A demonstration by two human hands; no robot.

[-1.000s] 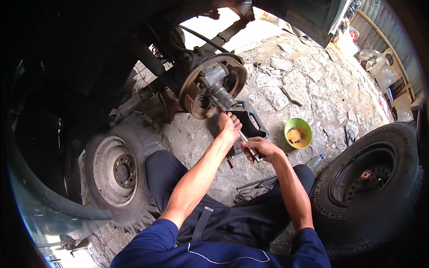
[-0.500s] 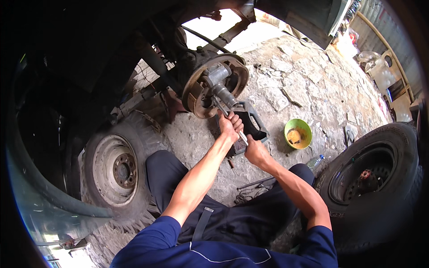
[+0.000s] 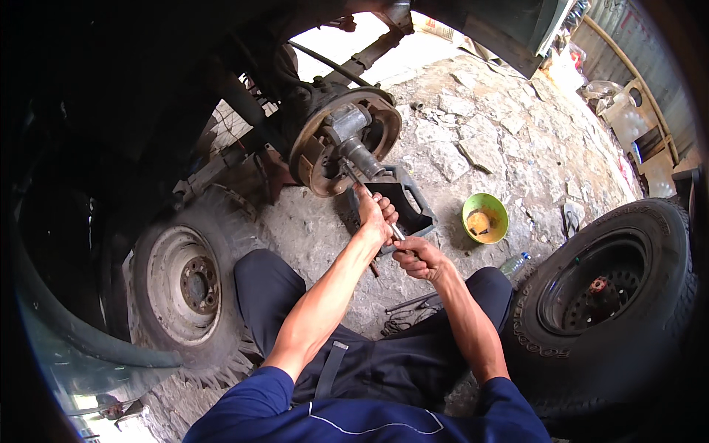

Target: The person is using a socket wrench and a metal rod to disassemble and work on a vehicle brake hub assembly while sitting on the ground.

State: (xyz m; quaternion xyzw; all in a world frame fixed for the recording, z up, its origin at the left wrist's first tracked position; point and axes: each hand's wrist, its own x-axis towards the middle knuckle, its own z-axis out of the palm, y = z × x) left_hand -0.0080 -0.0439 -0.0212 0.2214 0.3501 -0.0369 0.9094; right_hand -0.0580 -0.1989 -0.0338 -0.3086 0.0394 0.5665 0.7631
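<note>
A long steel wrench (image 3: 357, 176) runs slantwise from the lower part of the brake assembly (image 3: 309, 169) toward me. Its far end meets the brake below the protruding metal spindle (image 3: 362, 156); the exact contact is too small to make out. My left hand (image 3: 375, 215) is wrapped round the middle of the wrench. Closer to me, my right hand (image 3: 419, 258) grips the handle end, its fingers curled with the knuckles showing. Beneath the brake and partly behind my left hand sits a dark open plastic container (image 3: 421, 220).
A wheel with a pale rim (image 3: 166, 280) lies at left, and another tyre (image 3: 528, 325) at right. On the stone floor (image 3: 443, 133) stand a green bowl (image 3: 499, 202) with brownish liquid and a plastic bottle (image 3: 515, 263). Vehicle bodywork hangs overhead.
My right hand has turned on the wrench handle, so its curled fingers now show. My left hand keeps its hold. The whole view has shifted slightly.
</note>
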